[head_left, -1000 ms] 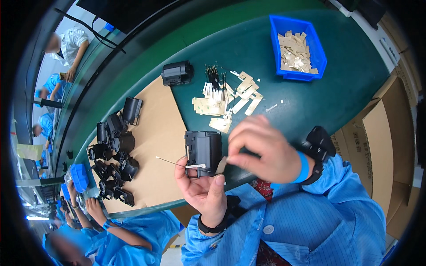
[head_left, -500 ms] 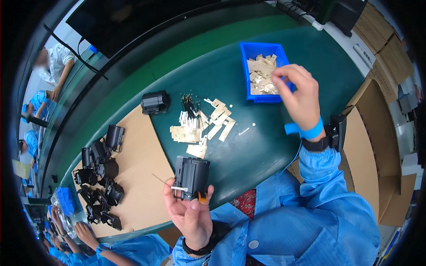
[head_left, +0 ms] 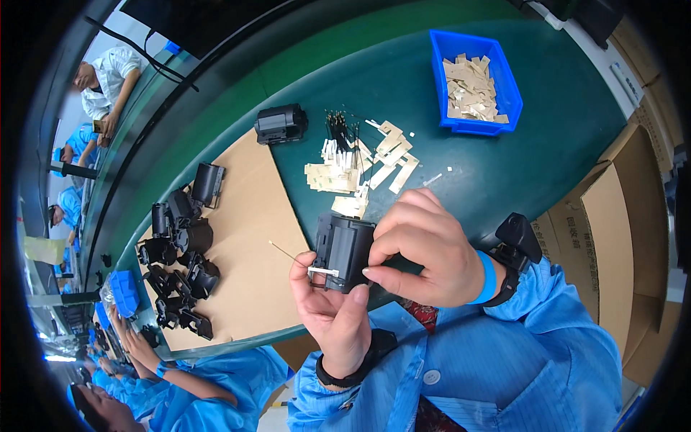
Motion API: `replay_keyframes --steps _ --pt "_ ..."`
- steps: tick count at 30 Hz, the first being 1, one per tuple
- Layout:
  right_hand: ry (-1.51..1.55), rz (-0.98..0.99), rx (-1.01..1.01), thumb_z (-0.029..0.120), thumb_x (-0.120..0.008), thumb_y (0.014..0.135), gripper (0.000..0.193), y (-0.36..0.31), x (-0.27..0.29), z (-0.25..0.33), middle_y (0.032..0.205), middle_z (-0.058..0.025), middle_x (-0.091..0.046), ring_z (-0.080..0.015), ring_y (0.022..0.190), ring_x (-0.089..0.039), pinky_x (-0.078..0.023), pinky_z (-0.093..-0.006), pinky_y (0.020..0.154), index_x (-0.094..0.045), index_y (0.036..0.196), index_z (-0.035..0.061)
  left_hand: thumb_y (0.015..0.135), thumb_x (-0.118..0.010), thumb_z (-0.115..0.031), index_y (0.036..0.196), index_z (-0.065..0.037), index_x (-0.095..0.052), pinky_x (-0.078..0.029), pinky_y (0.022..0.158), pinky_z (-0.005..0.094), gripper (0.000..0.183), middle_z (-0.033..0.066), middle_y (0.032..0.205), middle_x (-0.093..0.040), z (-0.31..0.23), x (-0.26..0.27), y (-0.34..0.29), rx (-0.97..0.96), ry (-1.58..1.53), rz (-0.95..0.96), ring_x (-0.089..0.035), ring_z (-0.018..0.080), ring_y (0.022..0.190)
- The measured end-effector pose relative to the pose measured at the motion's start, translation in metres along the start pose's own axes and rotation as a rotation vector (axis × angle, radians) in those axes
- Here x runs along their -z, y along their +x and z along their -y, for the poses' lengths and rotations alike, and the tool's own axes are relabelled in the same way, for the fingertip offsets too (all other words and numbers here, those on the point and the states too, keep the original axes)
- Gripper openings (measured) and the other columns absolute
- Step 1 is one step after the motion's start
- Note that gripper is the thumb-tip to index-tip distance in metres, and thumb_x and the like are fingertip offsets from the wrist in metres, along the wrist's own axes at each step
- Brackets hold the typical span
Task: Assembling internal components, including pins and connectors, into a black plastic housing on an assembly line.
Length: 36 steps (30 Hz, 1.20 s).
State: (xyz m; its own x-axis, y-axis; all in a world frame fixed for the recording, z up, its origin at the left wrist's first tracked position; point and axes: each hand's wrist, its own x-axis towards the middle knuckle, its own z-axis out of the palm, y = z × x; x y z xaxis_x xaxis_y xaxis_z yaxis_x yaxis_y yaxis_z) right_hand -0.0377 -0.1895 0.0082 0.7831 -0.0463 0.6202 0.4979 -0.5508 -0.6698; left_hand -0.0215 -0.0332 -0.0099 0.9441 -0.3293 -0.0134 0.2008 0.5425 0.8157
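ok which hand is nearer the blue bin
Right hand, on the wearer's side of the blue bin; the left hand is farther away, more left, holding the black housing

The blue coat [head_left: 518, 353] has fine dark stripes, a round pale button [head_left: 431, 376] and long sleeves [head_left: 547, 302]. Red patterned cloth [head_left: 419, 315] shows beneath it. The bare right hand [head_left: 428, 255] has a blue band [head_left: 489, 277] and a black strap [head_left: 512, 279] with a chunky black block [head_left: 520, 236] at its wrist; the bare left hand [head_left: 335, 317] has a black wristband [head_left: 335, 380].
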Motion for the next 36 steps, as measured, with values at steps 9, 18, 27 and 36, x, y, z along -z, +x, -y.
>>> replay_keyframes --steps 9,18,27,36 --pt "0.022 0.025 -0.122 0.012 -0.066 0.069 0.013 0.003 0.003 0.004 0.069 -0.0023 -0.049 -0.0216 0.068 -0.046 -0.032 -0.0323 0.065 -0.053 0.07 0.009 0.075 -0.065 0.001 0.121 -0.007 -0.03 -0.051 0.08 0.0313 0.059 0.0137 0.11 -0.05 -0.004 -0.007 0.001 0.054 -0.007 0.011 -0.056 0.0192 0.095" --pt "0.029 0.017 -0.115 0.009 -0.069 0.07 0.013 0.004 0.004 0.002 0.065 -0.0016 -0.05 -0.0177 0.061 -0.047 -0.032 -0.0306 0.063 -0.055 0.068 0.0078 0.075 -0.064 0.002 0.122 -0.008 -0.029 -0.05 0.084 0.0335 0.06 0.0143 0.112 -0.049 -0.005 -0.008 0.0 0.087 -0.036 0.022 -0.054 0.0202 0.101" --pt "-0.007 -0.003 -0.105 0.009 -0.069 0.067 0.014 0.005 0.001 0.0 0.066 -0.0019 -0.051 -0.0188 0.062 -0.048 -0.033 -0.0312 0.063 -0.055 0.067 0.0086 0.075 -0.063 0.003 0.123 -0.008 -0.028 -0.05 0.085 0.0339 0.061 0.0145 0.114 -0.047 -0.005 -0.008 0.002 0.096 -0.046 0.022 -0.054 0.0205 0.102" --pt "-0.04 0.011 -0.149 0.041 -0.073 0.065 0.072 0.012 0.001 -0.005 0.105 -0.0194 -0.051 -0.0341 0.091 -0.054 -0.043 -0.0374 0.081 -0.048 0.116 -0.0034 0.073 -0.065 0.001 0.128 -0.007 -0.025 -0.048 0.089 0.0364 0.068 0.0163 0.118 -0.045 -0.007 -0.012 0.001 0.088 -0.019 0.022 -0.053 0.0226 0.105"
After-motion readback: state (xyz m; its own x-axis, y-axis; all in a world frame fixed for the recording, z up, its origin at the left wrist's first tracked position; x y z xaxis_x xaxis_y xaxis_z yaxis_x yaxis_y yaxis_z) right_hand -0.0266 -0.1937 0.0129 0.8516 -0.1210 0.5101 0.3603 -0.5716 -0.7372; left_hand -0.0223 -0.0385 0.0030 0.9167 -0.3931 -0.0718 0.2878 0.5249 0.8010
